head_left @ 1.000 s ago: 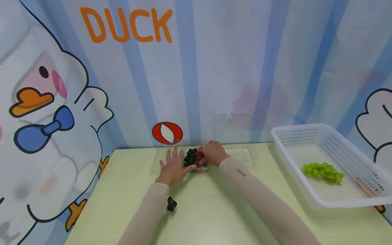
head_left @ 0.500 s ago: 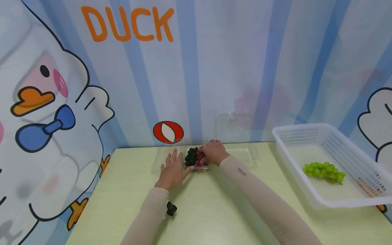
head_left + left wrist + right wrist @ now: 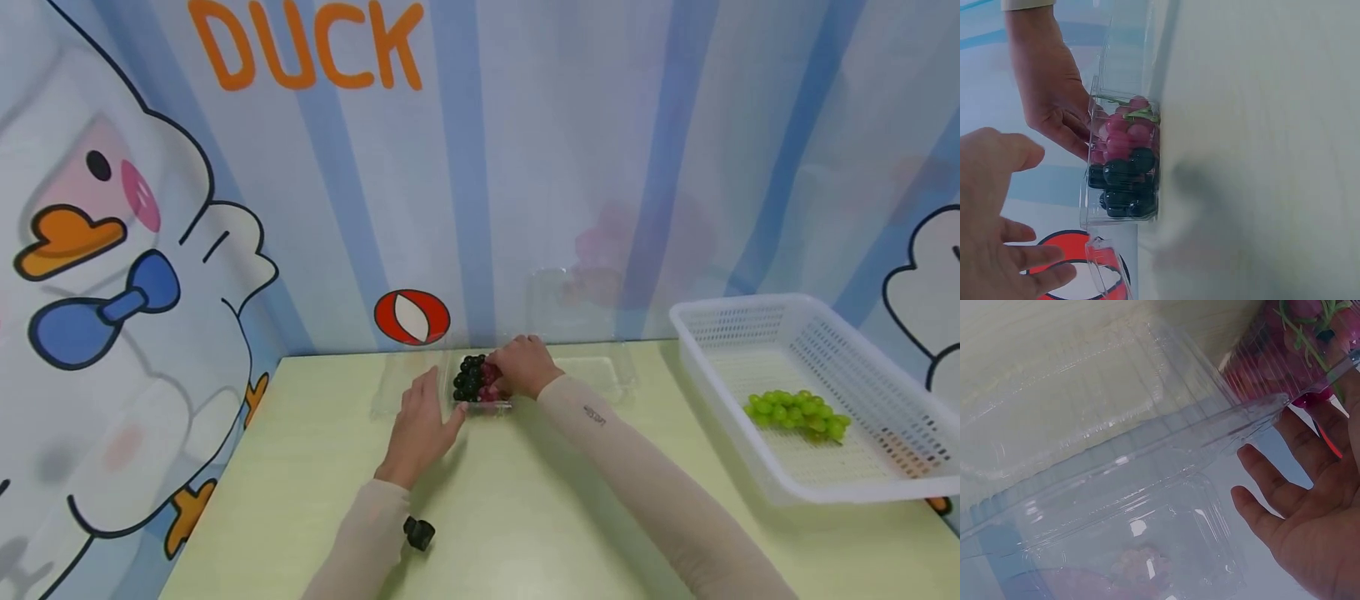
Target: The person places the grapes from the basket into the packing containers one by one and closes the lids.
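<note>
A clear plastic clamshell box [image 3: 483, 408] stands at the table's back edge with its lid folded open to the left. Inside lie dark grapes [image 3: 469, 379] on the left and red grapes [image 3: 490, 382] with green stems [image 3: 1141, 114] on the right. My right hand [image 3: 525, 367] reaches in from above with its thumb and forefinger at the red grapes; the box and fruit partly hide the fingertips. In the right wrist view its other fingers [image 3: 1269, 481] spread outside the rim. My left hand [image 3: 420, 429] hovers at the box's front left, fingers extended, holding nothing.
Another clear box [image 3: 600, 375] sits right beside the first, its lid [image 3: 573, 304] raised against the printed cloth backdrop [image 3: 555, 167]. On the right stands a white perforated basket [image 3: 720, 433] containing a bunch of green grapes [image 3: 798, 414].
My left hand has drawn back slightly toward me, away from the box and the dark grapes. The right hand stays at the red grapes. The head view has tilted slightly down.
</note>
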`<state>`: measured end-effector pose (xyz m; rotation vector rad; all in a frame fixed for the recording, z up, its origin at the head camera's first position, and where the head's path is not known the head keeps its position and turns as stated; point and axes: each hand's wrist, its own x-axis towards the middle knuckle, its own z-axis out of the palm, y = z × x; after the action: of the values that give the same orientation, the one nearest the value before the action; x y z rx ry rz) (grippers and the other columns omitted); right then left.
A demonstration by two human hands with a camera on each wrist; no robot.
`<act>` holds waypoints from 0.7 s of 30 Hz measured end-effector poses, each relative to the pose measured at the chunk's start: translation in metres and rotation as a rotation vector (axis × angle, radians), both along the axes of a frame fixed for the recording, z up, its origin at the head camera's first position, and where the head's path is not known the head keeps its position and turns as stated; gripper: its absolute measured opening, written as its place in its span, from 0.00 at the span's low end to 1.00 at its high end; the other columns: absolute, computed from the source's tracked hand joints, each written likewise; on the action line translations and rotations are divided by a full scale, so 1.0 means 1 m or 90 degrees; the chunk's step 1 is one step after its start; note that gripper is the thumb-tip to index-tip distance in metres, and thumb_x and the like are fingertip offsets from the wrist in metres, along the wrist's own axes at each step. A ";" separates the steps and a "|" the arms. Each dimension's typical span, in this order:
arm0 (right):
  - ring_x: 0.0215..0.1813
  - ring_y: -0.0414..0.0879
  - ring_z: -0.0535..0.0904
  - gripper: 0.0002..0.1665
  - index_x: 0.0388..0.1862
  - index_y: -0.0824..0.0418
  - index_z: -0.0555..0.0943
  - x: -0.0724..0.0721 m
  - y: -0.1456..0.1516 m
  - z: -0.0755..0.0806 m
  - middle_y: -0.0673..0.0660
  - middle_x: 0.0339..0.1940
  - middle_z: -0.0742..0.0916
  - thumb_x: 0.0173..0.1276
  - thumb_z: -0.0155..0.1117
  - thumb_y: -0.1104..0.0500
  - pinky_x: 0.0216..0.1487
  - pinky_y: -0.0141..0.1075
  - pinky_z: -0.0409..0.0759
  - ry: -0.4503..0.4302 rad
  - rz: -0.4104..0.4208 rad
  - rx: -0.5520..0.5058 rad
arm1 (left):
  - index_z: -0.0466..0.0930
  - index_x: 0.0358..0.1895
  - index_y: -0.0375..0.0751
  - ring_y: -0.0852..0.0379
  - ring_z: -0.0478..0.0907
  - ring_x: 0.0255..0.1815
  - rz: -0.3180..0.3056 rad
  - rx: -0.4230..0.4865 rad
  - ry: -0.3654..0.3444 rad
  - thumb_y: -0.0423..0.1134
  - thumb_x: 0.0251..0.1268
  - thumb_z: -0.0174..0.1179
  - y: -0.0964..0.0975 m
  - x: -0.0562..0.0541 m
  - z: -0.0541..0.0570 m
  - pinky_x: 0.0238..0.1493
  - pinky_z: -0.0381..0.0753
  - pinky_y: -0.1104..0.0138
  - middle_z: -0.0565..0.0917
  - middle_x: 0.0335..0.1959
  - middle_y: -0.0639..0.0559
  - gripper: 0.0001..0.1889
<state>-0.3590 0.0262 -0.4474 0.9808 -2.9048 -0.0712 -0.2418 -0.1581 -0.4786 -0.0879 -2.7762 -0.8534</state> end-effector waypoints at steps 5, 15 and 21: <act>0.46 0.55 0.84 0.20 0.47 0.51 0.88 0.001 0.000 0.003 0.54 0.39 0.90 0.62 0.75 0.42 0.54 0.52 0.79 -0.007 -0.001 -0.004 | 0.62 0.72 0.36 0.43 0.71 0.64 0.053 0.113 0.044 0.47 0.73 0.60 0.001 0.008 -0.004 0.59 0.78 0.48 0.70 0.65 0.40 0.32; 0.50 0.57 0.83 0.20 0.50 0.50 0.88 -0.001 0.000 0.002 0.55 0.42 0.91 0.64 0.74 0.43 0.59 0.55 0.77 -0.021 -0.003 0.000 | 0.76 0.57 0.32 0.47 0.81 0.46 0.161 0.369 -0.022 0.41 0.74 0.58 -0.003 0.014 -0.010 0.45 0.81 0.57 0.80 0.45 0.41 0.18; 0.51 0.57 0.84 0.22 0.52 0.50 0.88 -0.003 0.000 0.002 0.55 0.43 0.91 0.63 0.74 0.42 0.59 0.55 0.77 -0.026 0.002 -0.003 | 0.78 0.56 0.30 0.50 0.84 0.40 0.180 0.442 -0.076 0.41 0.76 0.54 -0.005 0.015 -0.012 0.38 0.85 0.64 0.83 0.45 0.37 0.17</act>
<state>-0.3620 0.0264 -0.4452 0.9988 -2.9390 -0.0452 -0.2264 -0.1634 -0.4910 0.4714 -2.3397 -1.7048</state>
